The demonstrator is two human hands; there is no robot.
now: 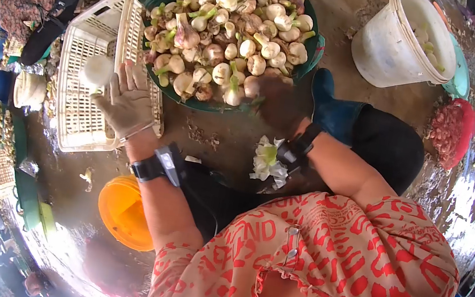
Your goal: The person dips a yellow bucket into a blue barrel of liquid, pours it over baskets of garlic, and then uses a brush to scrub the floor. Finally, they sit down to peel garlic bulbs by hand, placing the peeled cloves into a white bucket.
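My left hand point(131, 103), in a pale glove, is held over the near side of a white plastic crate point(62, 114) with its fingers stretched out. A blurred white garlic bulb point(96, 71) is just beyond its thumb, over the crate. My right hand point(283, 107), in a dark glove, is at the near rim of a green tub point(198, 104) heaped with garlic bulbs point(221, 73), some with green stem stubs. Motion blur and shadow hide its fingers. Below my right wrist, pale garlic peel point(269, 161) shows against the dark floor.
A white bucket point(377, 49) with pale bulbs inside stands at the upper right, near my blue boot point(333, 111). An orange basin point(127, 212) is at lower left. A red net sack point(452, 133) lies at right. Another person point(30, 4) sits at upper left.
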